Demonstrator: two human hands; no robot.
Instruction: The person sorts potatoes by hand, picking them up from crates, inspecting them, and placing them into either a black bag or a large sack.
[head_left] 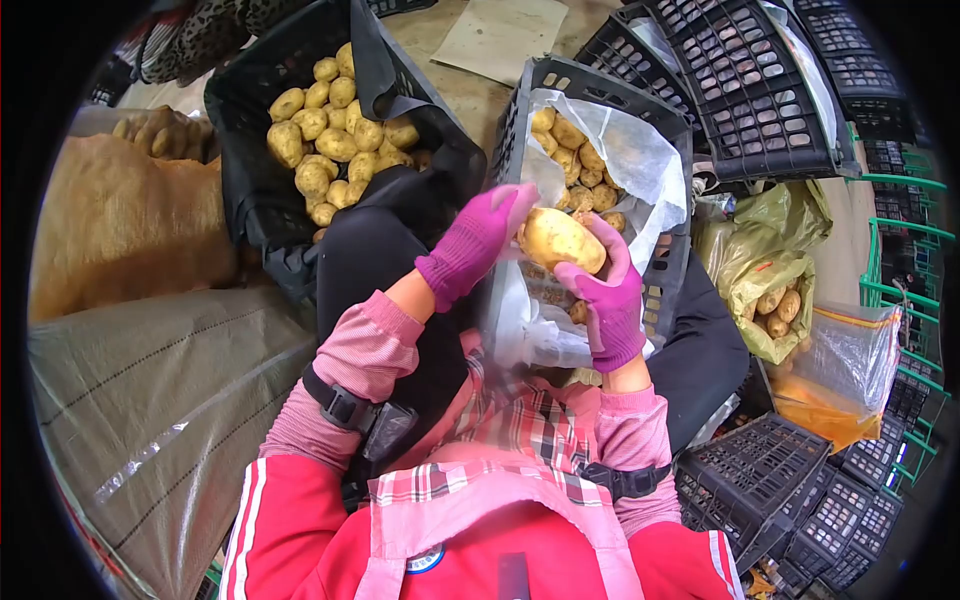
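Note:
A large pale yellow potato [562, 241] is held up between my two hands, above the near part of a black crate [664, 300] lined with white sheeting [640, 150]. My right hand [612, 295], in a magenta glove, is closed around its right end, thumb underneath. At the potato's left end is my left hand [482, 238], gloved the same way, its fingers closed against it and slightly blurred. Inside the lined crate, several potatoes [575, 150] lie partly behind the held one. To the left, another black crate [240, 130] holds a heap of yellow potatoes [340, 140].
An orange-brown sack [130, 220] and a grey plastic sheet [170, 390] are on the left. Black crates [740, 80] stand at the back right. A yellow-green bag [760, 260] with several potatoes sits right of my knee, above another black crate [755, 470]. Cardboard [500, 38] lies behind.

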